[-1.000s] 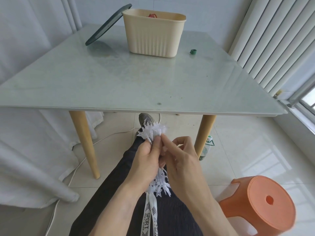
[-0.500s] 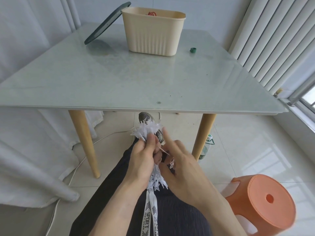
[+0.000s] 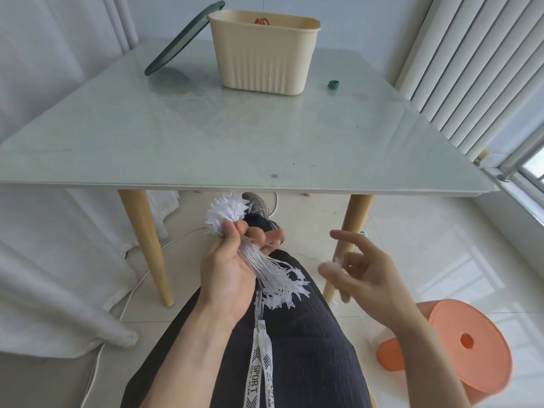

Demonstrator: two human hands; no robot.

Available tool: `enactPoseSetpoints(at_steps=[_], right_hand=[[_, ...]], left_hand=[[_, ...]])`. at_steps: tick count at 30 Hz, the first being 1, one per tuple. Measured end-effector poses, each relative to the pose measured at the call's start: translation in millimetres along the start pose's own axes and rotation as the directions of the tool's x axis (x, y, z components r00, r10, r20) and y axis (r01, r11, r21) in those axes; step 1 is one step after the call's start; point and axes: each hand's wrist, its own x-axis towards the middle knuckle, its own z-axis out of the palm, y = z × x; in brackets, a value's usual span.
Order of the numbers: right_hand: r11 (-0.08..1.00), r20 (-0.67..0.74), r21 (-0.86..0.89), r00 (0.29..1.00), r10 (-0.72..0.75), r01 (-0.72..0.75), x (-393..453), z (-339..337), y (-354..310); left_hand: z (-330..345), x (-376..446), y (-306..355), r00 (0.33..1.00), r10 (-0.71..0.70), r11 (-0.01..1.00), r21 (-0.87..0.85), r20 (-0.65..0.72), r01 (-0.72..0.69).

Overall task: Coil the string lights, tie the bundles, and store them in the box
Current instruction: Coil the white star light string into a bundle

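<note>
A coiled bundle of white string lights is gripped in the left hand, thumb and fingers curled round its thin clear wires. Spiky star-shaped bulbs fan out above the fingers and below the palm, over the lap. The right hand is held apart to the right, fingers loosely spread; something small and white is blurred at its fingertips, and whether it is pinched cannot be told. Beyond, a ribbed beige box is seen on the glossy table, a dark lid leaned against it.
</note>
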Motion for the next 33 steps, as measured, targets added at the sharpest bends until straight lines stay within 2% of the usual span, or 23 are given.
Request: enactPoseSetpoints(at_steps=[3, 6, 8, 11, 14, 19, 25, 30, 33], right_hand=[[0.998, 0.118, -0.024, 0.991, 0.067, -0.065, -2, -10, 9], [0.990, 0.129, 0.020, 0.982, 0.138, -0.142, -6, -23, 15], [0.985, 0.061, -0.015, 0.983, 0.175, -0.175, -7, -33, 17], [0.931, -0.112, -0.319, 0.983, 0.147, -0.176, -6, -41, 21], [0.935, -0.180, -0.308, 0.976, 0.125, -0.176, -4, -43, 24], [0.950, -0.100, -0.297, 0.992, 0.074, -0.100, -4, -27, 11], [0.990, -0.071, -0.127, 0.995, -0.066, 0.057, -4, 8, -22], [0.964, 0.124, -0.253, 0.991, -0.056, 0.086, 0, 21, -36], [0.939, 0.193, -0.330, 0.981, -0.031, 0.095, 3, 27, -37]], left_hand=[[-6, 4, 1, 0.999, 0.019, 1.000, 0.000, -0.026, -0.019], [-9, 7, 6, 0.998, 0.032, 0.999, 0.004, -0.045, -0.032], [-11, 9, 8, 0.997, 0.041, 0.999, 0.014, -0.060, -0.040], [-11, 9, 4, 0.996, 0.045, 0.998, 0.041, -0.075, -0.042], [-7, 8, -2, 0.995, 0.057, 0.996, 0.070, -0.081, -0.051], [-3, 6, -5, 0.997, 0.024, 0.997, 0.080, -0.067, -0.018], [4, -1, -9, 0.998, -0.060, 0.990, 0.131, 0.007, 0.059], [7, -5, -15, 0.999, -0.017, 0.968, 0.252, 0.034, 0.008], [6, -7, -15, 0.996, -0.032, 0.948, 0.317, 0.084, 0.004]])
